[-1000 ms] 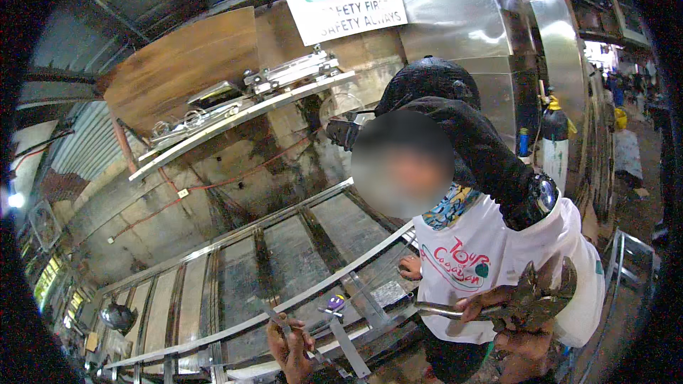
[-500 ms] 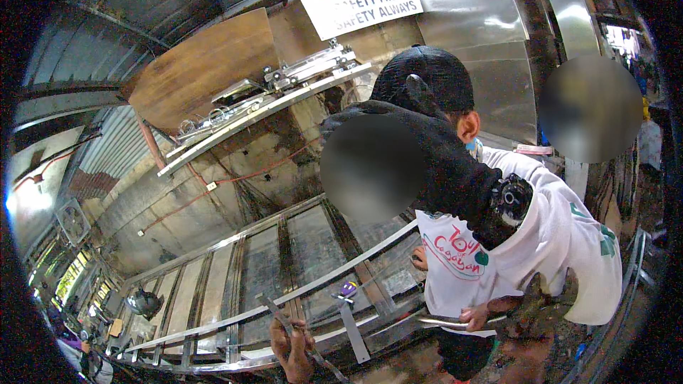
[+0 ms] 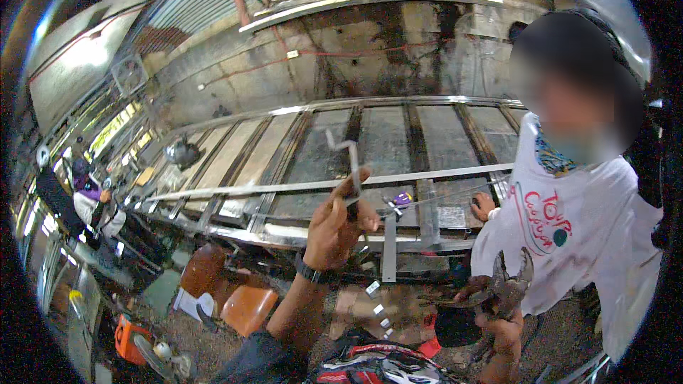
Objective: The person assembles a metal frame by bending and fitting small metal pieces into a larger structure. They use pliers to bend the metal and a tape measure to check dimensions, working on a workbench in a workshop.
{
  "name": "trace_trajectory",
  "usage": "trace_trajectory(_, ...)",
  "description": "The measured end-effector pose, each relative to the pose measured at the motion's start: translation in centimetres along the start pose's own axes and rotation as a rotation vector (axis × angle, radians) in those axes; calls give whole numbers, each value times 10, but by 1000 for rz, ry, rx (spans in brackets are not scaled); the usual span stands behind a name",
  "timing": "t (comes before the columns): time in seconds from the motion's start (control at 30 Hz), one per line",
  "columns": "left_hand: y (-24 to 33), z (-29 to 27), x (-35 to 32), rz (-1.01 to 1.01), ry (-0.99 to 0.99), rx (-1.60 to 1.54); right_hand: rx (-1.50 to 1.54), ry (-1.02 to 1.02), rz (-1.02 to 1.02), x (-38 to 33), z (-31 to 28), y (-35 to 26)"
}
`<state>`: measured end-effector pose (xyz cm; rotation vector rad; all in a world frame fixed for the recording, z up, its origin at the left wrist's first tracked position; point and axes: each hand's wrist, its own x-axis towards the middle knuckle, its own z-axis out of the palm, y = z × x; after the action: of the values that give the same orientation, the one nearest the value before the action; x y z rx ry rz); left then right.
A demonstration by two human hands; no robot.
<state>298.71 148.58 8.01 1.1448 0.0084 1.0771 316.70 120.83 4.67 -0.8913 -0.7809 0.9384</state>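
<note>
My left hand point(image 3: 336, 231), with a dark band on the wrist, is raised over the near edge of a long metal frame point(image 3: 284, 188). Its fingers are closed around a thin bent grey metal strip point(image 3: 354, 160) that points upward. At the lower right, my right hand point(image 3: 504, 333) is wrapped round the handles of a worn metal pair of pliers point(image 3: 514, 277), its jaws apart and pointing up. Beside the pliers, the fingers of a co-worker's hand point(image 3: 469, 290) partly show. The co-worker's other hand point(image 3: 484, 206) rests on the frame.
A co-worker in a white shirt point(image 3: 562, 220) stands close on the right. A flat metal ruler point(image 3: 389, 249) hangs at the frame's edge beside a small purple round object point(image 3: 403, 200). Orange-brown chair point(image 3: 249, 309), orange machine point(image 3: 132, 341) and dark helmet point(image 3: 182, 152) lie to the left.
My view has swung left and downward. My left hand and the bent strip now show more fully, and my right hand with the pliers is clearer. The co-worker's head has turned.
</note>
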Motion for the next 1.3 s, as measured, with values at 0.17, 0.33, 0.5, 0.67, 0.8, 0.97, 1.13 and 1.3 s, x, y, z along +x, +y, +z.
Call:
trace_trajectory(0.17,22,-18,2,-77,-36,-295,-300,87,211,24,17,19)
trace_trajectory(0.33,23,-31,14,-124,88,-337,-454,66,346,59,55,24)
trace_trajectory(0.5,25,-72,28,-124,43,-351,-335,-68,390,93,92,41)
trace_trajectory(0.67,52,-88,39,-125,29,-298,-316,3,395,128,109,76)
trace_trajectory(0.8,71,-120,48,-62,-297,-306,-239,-56,270,146,125,99)
trace_trajectory(0.97,83,-144,57,12,-33,-192,-99,-9,198,166,130,123)
trace_trajectory(1.13,84,-187,54,-21,45,-24,-177,160,256,214,69,173)
trace_trajectory(1.3,84,-204,52,38,159,111,-127,225,388,252,0,258)
